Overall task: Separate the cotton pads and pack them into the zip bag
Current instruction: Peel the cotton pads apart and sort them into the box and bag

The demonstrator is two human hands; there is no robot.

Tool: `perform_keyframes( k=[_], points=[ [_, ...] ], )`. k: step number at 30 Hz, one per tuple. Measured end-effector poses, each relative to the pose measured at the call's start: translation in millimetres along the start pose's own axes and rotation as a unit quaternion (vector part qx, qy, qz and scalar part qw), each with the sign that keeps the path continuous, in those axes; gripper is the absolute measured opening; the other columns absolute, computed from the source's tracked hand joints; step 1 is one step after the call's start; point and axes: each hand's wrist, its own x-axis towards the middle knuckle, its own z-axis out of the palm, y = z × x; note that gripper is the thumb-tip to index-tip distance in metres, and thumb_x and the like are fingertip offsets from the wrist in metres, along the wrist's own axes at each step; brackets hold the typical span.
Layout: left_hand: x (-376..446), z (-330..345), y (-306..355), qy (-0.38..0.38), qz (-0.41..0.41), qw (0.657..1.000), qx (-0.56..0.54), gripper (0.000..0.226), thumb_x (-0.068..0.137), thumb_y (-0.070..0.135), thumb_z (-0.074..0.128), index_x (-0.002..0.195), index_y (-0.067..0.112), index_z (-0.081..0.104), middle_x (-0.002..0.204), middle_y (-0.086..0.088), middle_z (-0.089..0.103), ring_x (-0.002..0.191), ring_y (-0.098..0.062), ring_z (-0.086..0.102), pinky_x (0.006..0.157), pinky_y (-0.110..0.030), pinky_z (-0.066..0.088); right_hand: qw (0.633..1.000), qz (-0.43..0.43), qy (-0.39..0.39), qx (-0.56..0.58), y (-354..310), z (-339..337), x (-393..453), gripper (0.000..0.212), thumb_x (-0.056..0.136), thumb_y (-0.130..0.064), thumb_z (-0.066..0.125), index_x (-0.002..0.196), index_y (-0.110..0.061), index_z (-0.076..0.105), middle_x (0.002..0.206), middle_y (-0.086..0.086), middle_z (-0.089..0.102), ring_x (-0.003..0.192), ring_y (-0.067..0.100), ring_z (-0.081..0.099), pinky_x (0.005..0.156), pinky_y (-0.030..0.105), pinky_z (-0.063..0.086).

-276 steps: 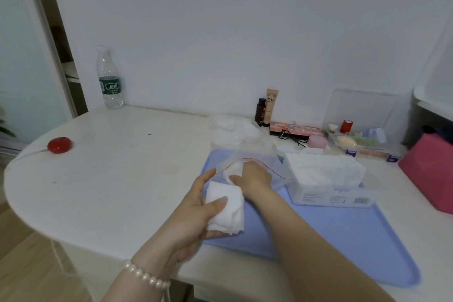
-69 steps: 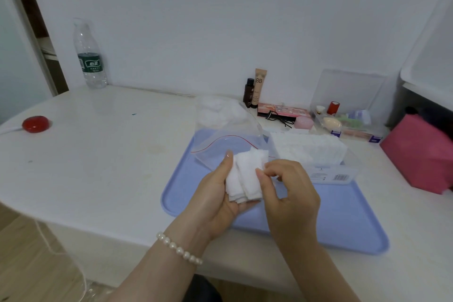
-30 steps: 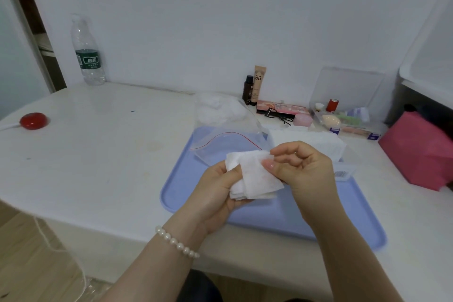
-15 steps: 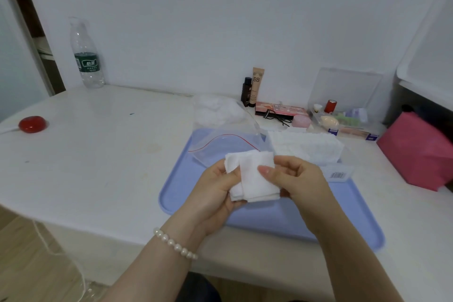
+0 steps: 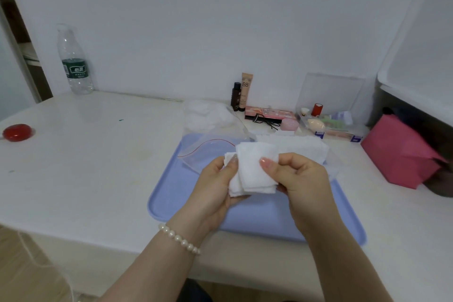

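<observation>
Both hands raised over the blue tray (image 5: pixel 171 198), sharing one small stack of white cotton pads (image 5: pixel 252 171). Left hand (image 5: pixel 213 189) cups the stack from 9 o'clock, thumb pressed on the front face, fingers curled behind. Right hand (image 5: pixel 299 179) at 3 o'clock pinches the front pad between thumb and curled fingers. Front pad sits slightly offset from the ones behind, edges fanned at the bottom and at 9 o'clock. Pearl bracelet (image 5: pixel 179 239) on left wrist.

Zip bag (image 5: pixel 208 152), clear with a red seal line, lies on the tray's far part at 11 o'clock from the stack, mouth gaping; cannot tell if pads are inside. Open box of more white pads (image 5: pixel 301 147) just behind the right hand at 1 o'clock from the stack, partly hidden.

White bench (image 5: pixel 85 167) carries the tray. Beyond the tray at 12 o'clock: a clear bag of cotton balls (image 5: pixel 208 115), a dark small bottle (image 5: pixel 236 96) and a BB tube (image 5: pixel 246 91) upright against the wall, a pink flat palette (image 5: pixel 269 113), a clear organiser box (image 5: pixel 328 120) with small items. Pink bag (image 5: pixel 397 152) at 3 o'clock edge. Water bottle (image 5: pixel 74 61) far at 10 o'clock by the wall, red round object (image 5: pixel 17 132) at 9 o'clock bench edge
</observation>
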Motion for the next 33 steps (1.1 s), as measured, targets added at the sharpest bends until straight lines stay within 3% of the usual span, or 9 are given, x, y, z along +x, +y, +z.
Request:
perform_keyframes(
  k=[6, 9, 12, 15, 18, 23, 26, 30, 33],
  points=[
    [-5.4, 16.4, 3.8, -0.03, -0.004, 1.0, -0.007, 0.025, 0.095, 0.007, 0.045, 0.117, 0.0, 0.055, 0.103, -0.02, 0.069, 0.087, -0.03, 0.068, 0.074, -0.042, 0.057, 0.992, -0.005, 0.055, -0.116, 12.0, -1.7, 4.1, 0.015, 0.072, -0.009, 0.076, 0.072, -0.001, 0.065, 0.065, 0.022, 0.064, 0.063, 0.021, 0.058, 0.067, 0.037, 0.052],
    [-5.3, 22.5, 3.7, -0.028, -0.019, 0.999, -0.022, 0.034, 0.099, 0.02, 0.04, 0.12, -0.002, 0.055, 0.108, -0.024, 0.067, 0.1, -0.038, 0.065, 0.08, -0.046, 0.054, 0.984, -0.032, 0.076, -0.157, 12.7, -3.4, 2.5, 0.02, 0.074, -0.012, 0.077, 0.061, -0.013, 0.061, 0.055, 0.004, 0.056, 0.054, 0.008, 0.048, 0.058, 0.026, 0.044],
    [-4.5, 25.2, 3.5, -0.045, -0.036, 0.998, -0.034, 0.055, 0.096, 0.046, 0.035, 0.113, 0.0, 0.061, 0.105, -0.02, 0.07, 0.094, -0.03, 0.069, 0.075, -0.041, 0.058, 0.981, -0.045, 0.077, -0.171, 12.7, -3.4, 1.0, 0.025, 0.075, -0.01, 0.075, 0.058, -0.016, 0.058, 0.049, -0.007, 0.045, 0.045, 0.001, 0.037, 0.049, 0.014, 0.035],
    [-0.9, 25.4, -3.3, -0.076, 0.003, 0.997, 0.034, 0.051, 0.081, 0.029, 0.064, 0.119, -0.003, 0.056, 0.11, -0.021, 0.068, 0.099, -0.029, 0.067, 0.079, -0.036, 0.058, 0.984, -0.036, 0.075, -0.155, 11.9, -9.1, 3.2, 0.019, 0.075, -0.007, 0.074, 0.065, -0.014, 0.059, 0.053, -0.006, 0.045, 0.049, 0.004, 0.039, 0.051, 0.016, 0.037],
    [6.0, 21.9, -8.0, -0.098, 0.008, 0.994, 0.049, 0.066, 0.064, 0.008, 0.079, 0.123, -0.002, 0.051, 0.115, -0.022, 0.065, 0.1, -0.032, 0.066, 0.076, -0.036, 0.058, 0.99, 0.047, 0.07, -0.114, 4.6, -19.4, 7.7, 0.023, 0.076, -0.013, 0.074, 0.091, -0.015, 0.057, 0.066, 0.0, 0.052, 0.055, 0.007, 0.048, 0.051, 0.015, 0.04],
    [11.4, 26.7, -9.1, -0.122, -0.001, 0.98, 0.154, 0.08, 0.051, -0.004, 0.085, 0.122, 0.004, 0.049, 0.108, -0.014, 0.066, 0.096, -0.026, 0.067, 0.076, -0.04, 0.057, 0.965, 0.161, -0.097, -0.182, -20.1, -46.9, 20.1, 0.046, 0.075, -0.022, 0.073, 0.117, -0.019, 0.054, 0.108, 0.004, 0.064, 0.094, 0.019, 0.063, 0.078, 0.037, 0.052],
    [6.8, 37.8, -9.6, -0.139, -0.002, 0.957, 0.253, 0.077, 0.046, -0.004, 0.083, 0.113, 0.012, 0.048, 0.106, -0.006, 0.062, 0.093, -0.019, 0.066, 0.073, -0.036, 0.058, 0.915, 0.163, -0.207, -0.307, -30.9, -53.3, 23.4, 0.056, 0.06, -0.031, 0.082, 0.109, -0.019, 0.059, 0.101, 0.003, 0.069, 0.09, 0.015, 0.066, 0.076, 0.035, 0.055],
    [10.3, 46.7, -11.1, -0.171, -0.004, 0.945, 0.278, 0.075, 0.049, -0.005, 0.081, 0.11, 0.018, 0.045, 0.1, -0.003, 0.064, 0.088, -0.015, 0.065, 0.067, -0.03, 0.057, 0.903, 0.144, -0.143, -0.38, -32.4, -64.1, 32.6, 0.031, 0.072, -0.034, 0.077, 0.086, -0.009, 0.066, 0.079, 0.005, 0.068, 0.071, 0.015, 0.064, 0.056, 0.028, 0.052],
    [17.8, 52.7, -10.4, -0.177, -0.009, 0.948, 0.263, 0.075, 0.058, -0.015, 0.078, 0.116, 0.017, 0.044, 0.091, -0.002, 0.066, 0.084, -0.017, 0.065, 0.069, -0.032, 0.056, 0.897, 0.168, -0.178, -0.369, -37.6, -76.3, 37.5, 0.035, 0.073, -0.036, 0.074, 0.093, -0.007, 0.068, 0.083, 0.008, 0.07, 0.069, 0.017, 0.066, 0.049, 0.023, 0.049]
  ],
)
